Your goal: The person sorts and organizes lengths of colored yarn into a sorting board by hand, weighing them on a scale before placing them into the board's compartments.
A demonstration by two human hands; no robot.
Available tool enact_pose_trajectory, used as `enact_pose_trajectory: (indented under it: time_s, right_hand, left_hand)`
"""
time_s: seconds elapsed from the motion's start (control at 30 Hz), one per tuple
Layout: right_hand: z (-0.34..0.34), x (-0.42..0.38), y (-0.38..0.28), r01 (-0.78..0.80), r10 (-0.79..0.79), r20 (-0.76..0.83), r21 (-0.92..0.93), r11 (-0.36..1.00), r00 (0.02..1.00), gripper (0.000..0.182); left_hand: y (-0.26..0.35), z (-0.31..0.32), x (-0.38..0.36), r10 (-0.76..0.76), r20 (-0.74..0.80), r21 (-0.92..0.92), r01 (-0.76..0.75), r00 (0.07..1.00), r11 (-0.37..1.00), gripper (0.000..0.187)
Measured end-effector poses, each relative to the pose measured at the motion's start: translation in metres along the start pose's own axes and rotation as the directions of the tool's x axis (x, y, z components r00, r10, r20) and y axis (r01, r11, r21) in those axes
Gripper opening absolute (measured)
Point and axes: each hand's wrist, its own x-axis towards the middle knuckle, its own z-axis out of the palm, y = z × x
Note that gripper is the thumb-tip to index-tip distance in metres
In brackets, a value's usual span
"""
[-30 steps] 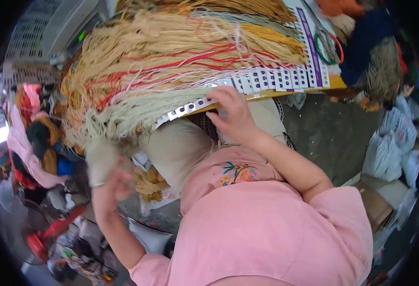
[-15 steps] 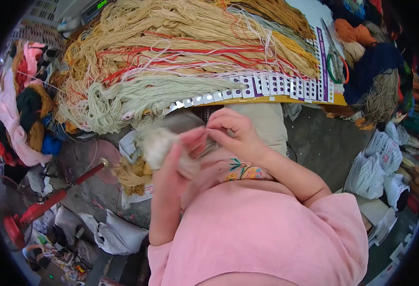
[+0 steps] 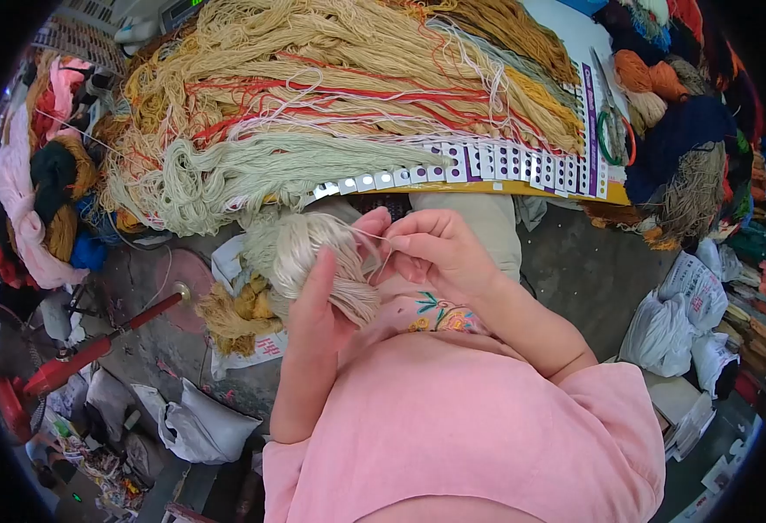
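Note:
A bundle of pale, silvery-cream thread [image 3: 304,253] is held in my left hand [image 3: 322,301], with the thumb pressed along its side. From the bundle a thin loose strand [image 3: 365,234] runs across to my right hand [image 3: 439,244]. Thumb and forefinger of that hand pinch the strand, close beside the left fingertips. Both hands are above my lap, in front of the table's near edge. Just beyond them, pale green skeins [image 3: 234,179] lie along the front of a large heap of beige thread [image 3: 339,57] with red and white strands.
Punched white cards [image 3: 505,166] line the table's front edge. Scissors [image 3: 611,122] with green and red handles lie at its right end, near navy yarn [image 3: 681,131]. A red metal stand [image 3: 108,349] is at left, and white plastic bags [image 3: 666,327] are at right.
The bundle was blurred by motion and is now steadier and turned into clearer view. My right hand has moved slightly down and right, and a strand now shows between the hands.

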Motion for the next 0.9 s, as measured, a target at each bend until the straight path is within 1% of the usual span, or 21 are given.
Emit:
enact_pose_trajectory:
  time_s: [0.03,0.1,0.17,0.2,0.23,0.3,0.33,0.37,0.43,0.47,0.5,0.53,0.57,0.63,0.67,0.73,0.87,0.9]
  right_hand:
    - [0.0,-0.001,0.001,0.024,-0.023,-0.009,0.019,1.0,1.0,0.009]
    - [0.001,-0.001,0.0,0.049,-0.048,-0.015,0.039,0.998,0.999,0.01]
    - [0.001,-0.001,-0.005,0.173,-0.172,-0.051,0.017,0.985,0.984,0.013]
    - [-0.002,-0.001,-0.009,0.15,-0.15,0.01,0.007,0.989,0.989,0.015]
    - [0.001,-0.003,-0.011,0.152,-0.152,0.008,0.011,0.988,0.988,0.015]
    - [0.013,-0.005,-0.016,0.055,-0.054,0.041,-0.005,0.998,0.998,0.016]
    - [0.016,-0.005,-0.015,0.015,-0.014,0.007,-0.141,0.99,1.0,0.015]
    - [0.018,-0.004,-0.013,0.015,-0.014,0.008,-0.141,0.99,1.0,0.015]
    - [0.019,-0.003,-0.008,-0.037,0.027,-0.049,-0.204,0.978,0.998,0.016]
    - [0.016,-0.002,-0.006,-0.038,0.029,-0.046,-0.204,0.978,0.999,0.016]
    - [0.009,-0.002,-0.004,0.013,-0.013,0.006,-0.189,0.982,1.0,0.012]
    - [0.003,-0.002,-0.002,0.065,-0.056,0.056,-0.172,0.983,0.997,0.009]
    - [-0.002,-0.001,-0.002,0.065,-0.056,0.057,-0.172,0.983,0.997,0.009]
    - [-0.01,-0.001,-0.001,0.018,-0.016,0.157,-0.011,1.0,0.987,0.007]
    - [-0.01,-0.003,-0.002,0.019,-0.017,0.156,-0.011,1.0,0.988,0.007]
    - [-0.008,-0.006,-0.005,-0.107,0.091,0.135,0.118,0.987,0.987,0.009]
    - [-0.008,-0.006,-0.004,-0.102,0.084,0.151,0.118,0.988,0.985,0.01]
    - [-0.006,-0.007,-0.006,-0.128,0.11,0.133,0.13,0.983,0.985,0.01]
  left_hand:
    - [-0.002,0.001,0.0,0.013,0.033,0.037,-0.014,0.999,0.999,0.048]
    - [0.0,0.009,0.001,0.023,0.022,0.031,-0.024,0.999,0.999,0.048]
    - [0.001,0.01,0.001,0.028,0.011,0.03,-0.028,1.0,0.999,0.048]
    - [0.0,0.007,0.0,0.018,0.01,0.041,-0.018,1.0,0.999,0.049]
    - [-0.001,0.006,0.0,0.007,0.008,0.052,-0.007,1.0,0.999,0.05]
    - [-0.003,0.006,0.002,-0.018,0.027,0.073,0.016,0.999,0.997,0.051]
    - [-0.003,0.006,0.003,-0.038,0.044,0.091,0.034,0.998,0.995,0.053]
    - [-0.002,0.003,0.004,-0.078,0.087,0.116,0.068,0.993,0.991,0.055]
    - [-0.006,-0.001,0.003,-0.075,0.078,0.11,0.066,0.994,0.992,0.055]
    - [-0.007,-0.002,0.002,-0.071,0.068,0.103,0.064,0.995,0.993,0.054]
    - [-0.005,0.0,0.002,-0.069,0.066,0.103,0.062,0.995,0.993,0.054]
    - [-0.003,0.003,0.001,-0.058,0.079,0.016,0.057,0.995,0.998,0.05]
    - [-0.001,0.005,0.001,-0.046,0.093,-0.071,0.052,0.995,0.996,0.047]
    - [-0.002,0.003,0.001,-0.039,0.074,-0.072,0.044,0.997,0.996,0.046]
    - [-0.003,0.002,0.0,-0.031,0.052,-0.072,0.035,0.998,0.997,0.046]
    - [-0.003,0.002,0.002,-0.026,0.059,-0.059,0.03,0.998,0.998,0.046]
    - [-0.005,0.005,0.002,0.005,0.055,-0.032,-0.004,0.998,0.999,0.046]
    - [-0.005,0.005,0.001,0.004,0.054,-0.03,-0.003,0.999,1.0,0.046]
